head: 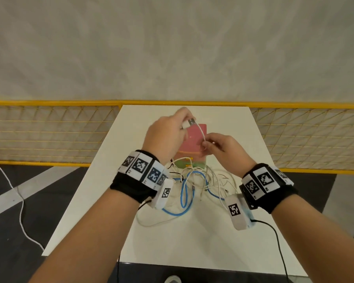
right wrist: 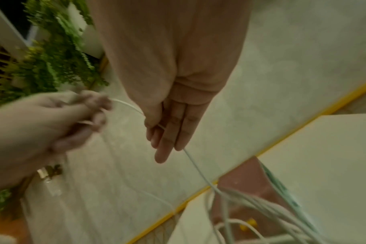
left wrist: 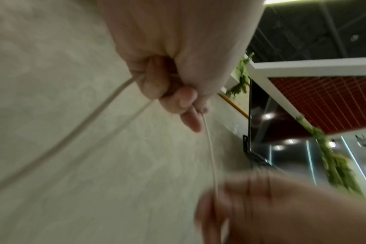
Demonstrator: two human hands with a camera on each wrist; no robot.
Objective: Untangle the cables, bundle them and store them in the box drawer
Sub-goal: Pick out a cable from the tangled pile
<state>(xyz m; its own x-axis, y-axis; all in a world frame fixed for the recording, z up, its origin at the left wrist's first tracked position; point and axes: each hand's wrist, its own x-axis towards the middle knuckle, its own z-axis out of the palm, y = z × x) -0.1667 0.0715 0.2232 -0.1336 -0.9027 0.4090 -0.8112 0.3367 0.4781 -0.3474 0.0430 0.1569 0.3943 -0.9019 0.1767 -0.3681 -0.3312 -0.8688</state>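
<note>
White and square, the table stands against a low yellow mesh fence, and behind the fence there is a pale wall. On the far part of the table stands the box, with a pink top and green parts lower on its front; I cannot tell if its drawer is pulled out, because the hands and cables hide it. Just in front of the box lies the pile of cables, tangled together: several thin white ones and one blue cable that makes long loops toward the near edge.

Both hands are lifted above the box and they share one white cable. The left hand has its fingers closed around the white USB plug at the end of this cable, and the metal tip of the plug sticks out to the right. In the left wrist view a second part of white cable also leaves this fist to the left side. The right hand pinches the same cable a little lower, between thumb and forefinger, while the other fingers are nearly straight. From this pinch the cable goes down into the pile on the table.

A thin white cord lies on the dark floor at the left.
</note>
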